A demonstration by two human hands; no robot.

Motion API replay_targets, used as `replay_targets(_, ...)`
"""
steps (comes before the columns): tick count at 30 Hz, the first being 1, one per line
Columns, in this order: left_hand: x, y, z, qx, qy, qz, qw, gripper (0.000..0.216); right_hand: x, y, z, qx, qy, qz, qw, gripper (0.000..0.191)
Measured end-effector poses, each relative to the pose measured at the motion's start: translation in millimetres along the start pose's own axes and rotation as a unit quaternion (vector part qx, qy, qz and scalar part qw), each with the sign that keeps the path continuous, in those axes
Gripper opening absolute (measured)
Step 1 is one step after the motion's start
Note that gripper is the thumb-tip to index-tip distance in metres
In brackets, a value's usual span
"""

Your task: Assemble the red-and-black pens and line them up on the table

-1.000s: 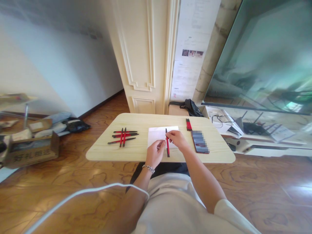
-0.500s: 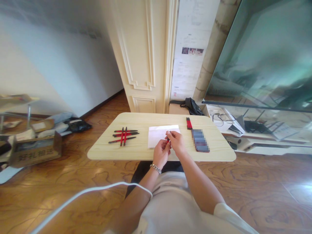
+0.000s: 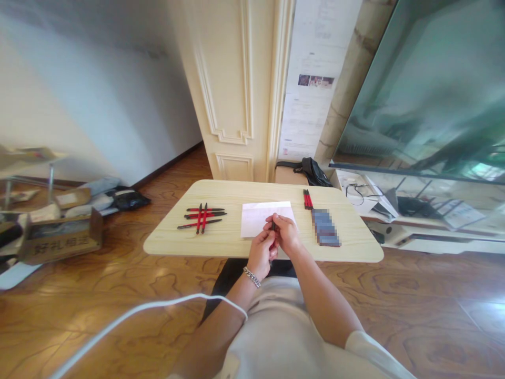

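Observation:
Both hands meet over the near edge of the paper. My left hand is closed round a pen, mostly hidden by the fingers. Its dark end shows between the fingertips, and a dark bit pokes out below the hand. My right hand pinches the same pen near its upper end. Under and beyond the hands lies a white sheet of paper. To the left, several red and black pens lie crossed over one another. More such pens sit side by side at the right.
A phone with a blurred-out screen lies on the right of the pale wooden table. A white cable crosses by my left forearm. Beyond the table are a black bag and a white panelled door; a cardboard box stands left.
My fingers have shifted around the pen, so its dark end now shows more clearly and a bit pokes out below my left hand. The view has moved slightly; the pens on the table stay put.

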State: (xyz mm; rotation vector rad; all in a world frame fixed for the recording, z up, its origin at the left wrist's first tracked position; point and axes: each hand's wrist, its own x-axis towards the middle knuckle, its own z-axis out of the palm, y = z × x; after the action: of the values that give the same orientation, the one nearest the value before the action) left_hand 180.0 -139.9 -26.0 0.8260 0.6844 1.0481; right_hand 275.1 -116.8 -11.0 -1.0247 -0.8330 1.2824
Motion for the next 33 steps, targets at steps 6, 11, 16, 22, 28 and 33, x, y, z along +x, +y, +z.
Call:
replay_targets(6, -0.4, 1.9, 2.0, 0.035, 0.009, 0.036, 0.999, 0.035, -0.1, -5.3, -4.7, -0.023, 0.047, -0.056, 0.997, 0.04)
replay_targets(11, -1.3, 1.0, 0.6, 0.028, 0.001, 0.024, 0.999, 0.037, -2.0, -4.3, -10.8, -0.006, -0.001, -0.015, 1.0, 0.039)
replay_targets(16, -0.6, 0.3, 0.0, 0.03, 0.006, 0.02, 0.999, 0.038, -1.2, -7.2, -10.4, -0.006, 0.026, -0.036, 0.999, 0.037)
replay_targets(22, -0.6, -0.4, -2.1, 0.033, 0.007, 0.02, 0.999, 0.038, 0.3, -3.9, -12.9, -0.006, 0.011, -0.013, 1.0, 0.043)
replay_targets(28, -0.4, -0.8, -2.5, 0.032, 0.009, 0.012, 0.999, 0.04, 1.6, -0.2, -15.5, -0.027, 0.014, -0.032, 0.999, 0.038)
replay_targets(33, -0.9, -0.4, -1.8, 0.035, 0.008, 0.018, 0.999, 0.038, 0.5, -4.3, -15.8, -0.042, 0.027, -0.027, 0.998, 0.039)
